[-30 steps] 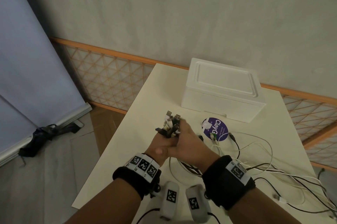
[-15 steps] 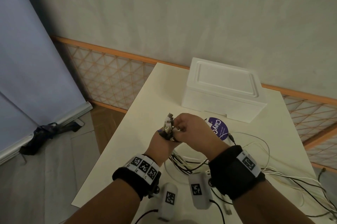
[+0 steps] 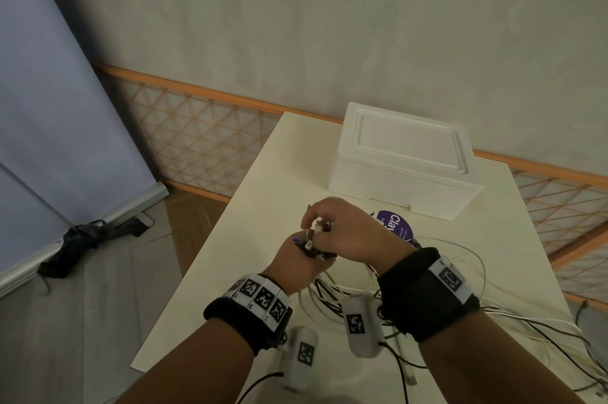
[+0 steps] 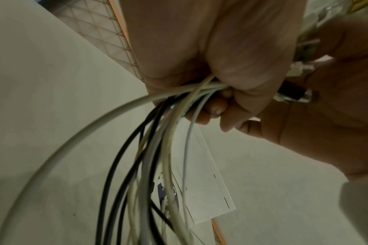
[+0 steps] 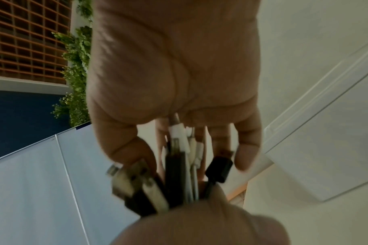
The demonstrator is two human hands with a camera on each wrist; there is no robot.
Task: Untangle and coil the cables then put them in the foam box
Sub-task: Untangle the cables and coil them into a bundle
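Pale tabletop (image 3: 263, 193) carried the shut foam box (image 3: 404, 170) at its far end and loose cables (image 3: 493, 314) trailing right. Left hand (image 3: 292, 267) clenched the bundled cable ends (image 5: 179, 174); right hand (image 3: 348, 232), which a second earlier lay low against the left, had risen over the plugs, fingers (image 5: 247, 154) picking at them. Sorting had likely started; coiling and boxing remained

The left hand (image 3: 292, 263) is fisted below the right hand (image 3: 345, 232), whose curled fingers (image 3: 312, 211) arch over it.
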